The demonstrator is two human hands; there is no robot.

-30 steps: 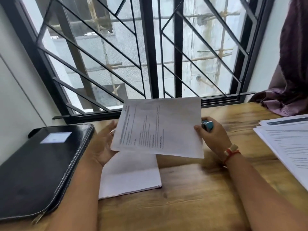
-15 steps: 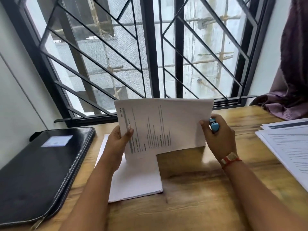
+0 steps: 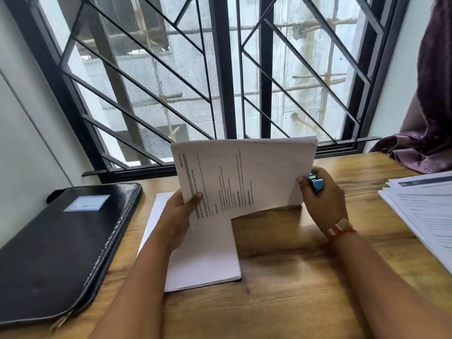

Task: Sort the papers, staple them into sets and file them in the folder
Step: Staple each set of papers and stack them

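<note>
A set of printed sheets (image 3: 244,177) stands on edge above the wooden table, turned sideways so its text runs vertically. My left hand (image 3: 181,211) grips its lower left corner, thumb on the front. My right hand (image 3: 320,196) pinches the right edge with its thumb and also holds a small blue stapler (image 3: 316,183) in curled fingers. Under the set, a face-down white stack (image 3: 203,260) lies flat on the table. At the left lies a black zip folder (image 3: 63,245), closed.
More printed pages (image 3: 425,211) are fanned out at the table's right edge. A purple cloth (image 3: 425,143) hangs at the far right corner. A barred window (image 3: 220,77) rises just behind the table. Bare wood (image 3: 293,277) shows in front of the white stack.
The sheets went from lying tilted and flat in my right hand to standing upright. My left hand came up from under them and took hold of the left corner.
</note>
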